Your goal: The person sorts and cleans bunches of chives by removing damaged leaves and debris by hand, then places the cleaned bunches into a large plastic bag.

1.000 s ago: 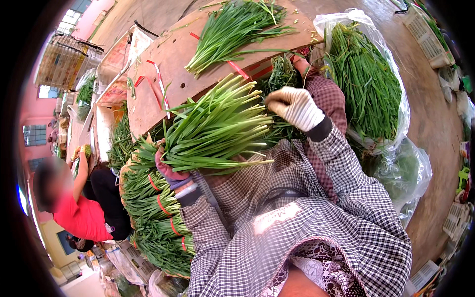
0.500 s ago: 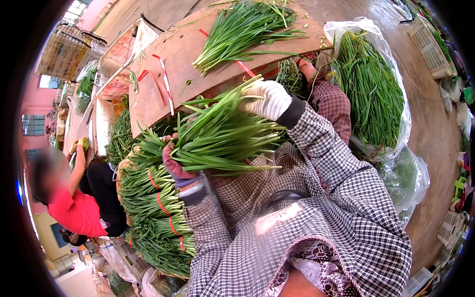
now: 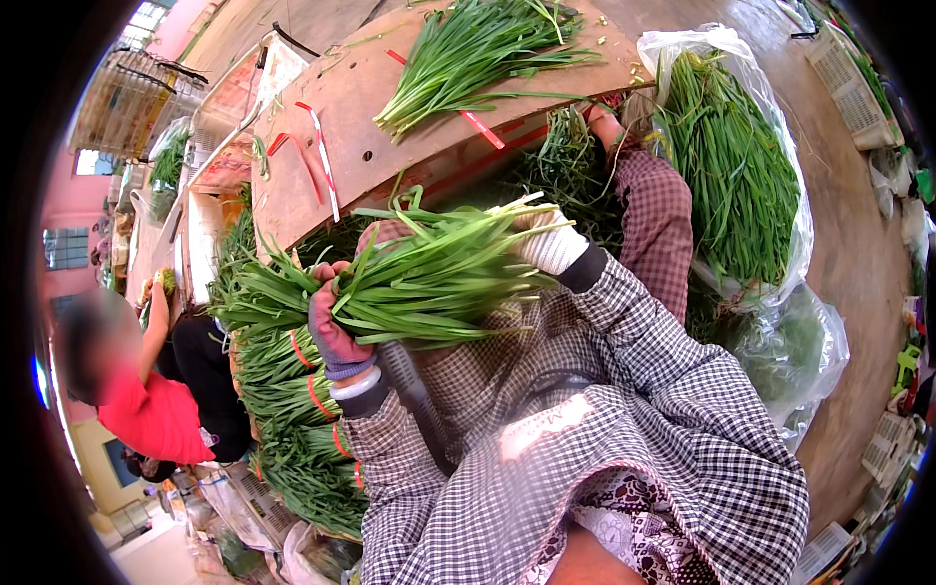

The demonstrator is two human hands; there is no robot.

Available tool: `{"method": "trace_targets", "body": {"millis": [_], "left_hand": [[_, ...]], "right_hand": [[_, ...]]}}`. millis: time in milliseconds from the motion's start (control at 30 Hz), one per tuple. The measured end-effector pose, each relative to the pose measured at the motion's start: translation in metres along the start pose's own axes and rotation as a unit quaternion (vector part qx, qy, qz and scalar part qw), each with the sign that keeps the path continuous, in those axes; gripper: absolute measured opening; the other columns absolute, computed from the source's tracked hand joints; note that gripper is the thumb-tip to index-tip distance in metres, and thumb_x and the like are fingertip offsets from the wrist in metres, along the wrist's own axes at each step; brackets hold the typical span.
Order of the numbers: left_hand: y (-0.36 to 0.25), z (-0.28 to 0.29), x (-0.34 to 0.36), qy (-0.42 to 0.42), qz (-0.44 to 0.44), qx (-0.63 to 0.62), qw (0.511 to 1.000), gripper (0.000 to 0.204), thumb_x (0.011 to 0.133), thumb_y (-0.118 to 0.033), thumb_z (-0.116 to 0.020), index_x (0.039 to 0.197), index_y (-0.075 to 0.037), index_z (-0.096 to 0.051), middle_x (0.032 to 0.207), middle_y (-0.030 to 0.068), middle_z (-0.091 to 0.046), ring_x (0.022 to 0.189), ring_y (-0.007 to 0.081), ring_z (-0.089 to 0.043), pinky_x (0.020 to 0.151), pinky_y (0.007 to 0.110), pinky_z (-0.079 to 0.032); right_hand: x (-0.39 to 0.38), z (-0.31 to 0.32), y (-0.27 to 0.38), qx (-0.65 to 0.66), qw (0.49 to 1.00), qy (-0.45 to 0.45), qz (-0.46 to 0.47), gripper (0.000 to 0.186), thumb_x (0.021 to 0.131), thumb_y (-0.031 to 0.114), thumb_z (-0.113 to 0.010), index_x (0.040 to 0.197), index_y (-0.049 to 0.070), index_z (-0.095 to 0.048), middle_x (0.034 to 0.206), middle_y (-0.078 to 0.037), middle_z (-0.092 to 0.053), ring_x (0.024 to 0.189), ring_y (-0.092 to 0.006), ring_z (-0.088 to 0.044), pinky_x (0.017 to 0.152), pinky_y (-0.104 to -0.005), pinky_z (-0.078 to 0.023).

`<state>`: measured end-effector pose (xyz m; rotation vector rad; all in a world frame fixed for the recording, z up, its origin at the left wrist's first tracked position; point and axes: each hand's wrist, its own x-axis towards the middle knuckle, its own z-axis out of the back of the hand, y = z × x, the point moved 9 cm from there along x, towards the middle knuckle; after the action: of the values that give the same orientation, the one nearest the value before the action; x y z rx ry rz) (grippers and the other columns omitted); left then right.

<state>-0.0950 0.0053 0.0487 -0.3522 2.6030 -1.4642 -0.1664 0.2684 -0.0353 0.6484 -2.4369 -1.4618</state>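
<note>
I hold a loose bunch of garlic chives (image 3: 419, 278) across my lap, pale stem ends to the right and leaf tips to the left. My left hand (image 3: 336, 322), in a pink and purple glove with bare fingertips, is closed around the leafy part. In a white knitted glove, my right hand (image 3: 551, 244) grips the bunch near its stem ends; some of its fingers are hidden behind the stems. Just beyond, another pile of chives (image 3: 478, 58) lies on a brown board (image 3: 331, 97). Below my left hand sit several chive bundles (image 3: 302, 429) tied with red bands.
Red-and-white tie strips (image 3: 322, 161) lie on the board's left part. To the right stands a clear plastic bag (image 3: 790, 234) full of chives. A person in a red shirt (image 3: 156, 419) sits at the left. Beneath the board are more greens (image 3: 565, 161).
My right hand has come down and slightly right with the stem ends, so the bunch lies more level. My left hand has shifted a little to the left, still gripping the leaves.
</note>
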Motion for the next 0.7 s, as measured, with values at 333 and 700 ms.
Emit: {"method": "trace_targets", "body": {"millis": [333,700], "left_hand": [[-0.024,0.007,-0.019,-0.009,-0.054,0.051,0.997,0.029,0.089,-0.012,-0.046,0.117,-0.004,-0.051,0.113,0.0116,-0.060,0.101,0.0229,-0.061,0.090,0.040,-0.051],[-0.024,0.004,-0.019,-0.054,-0.030,0.072,0.995,0.027,0.090,-0.012,-0.050,0.115,-0.002,-0.053,0.110,0.0094,-0.058,0.100,0.0211,-0.060,0.088,0.036,-0.052]], "right_hand": [[-0.041,0.107,0.046,-0.409,0.887,-0.212,0.024,0.022,0.080,0.019,-0.067,0.091,0.001,-0.070,0.076,-0.011,-0.069,0.068,-0.0122,-0.064,0.063,-0.0270,-0.051],[-0.038,0.038,0.084,-0.439,0.883,-0.088,0.142,0.014,0.075,0.015,-0.070,0.084,0.003,-0.069,0.075,-0.013,-0.066,0.069,-0.0250,-0.065,0.063,-0.0317,-0.051]]}}
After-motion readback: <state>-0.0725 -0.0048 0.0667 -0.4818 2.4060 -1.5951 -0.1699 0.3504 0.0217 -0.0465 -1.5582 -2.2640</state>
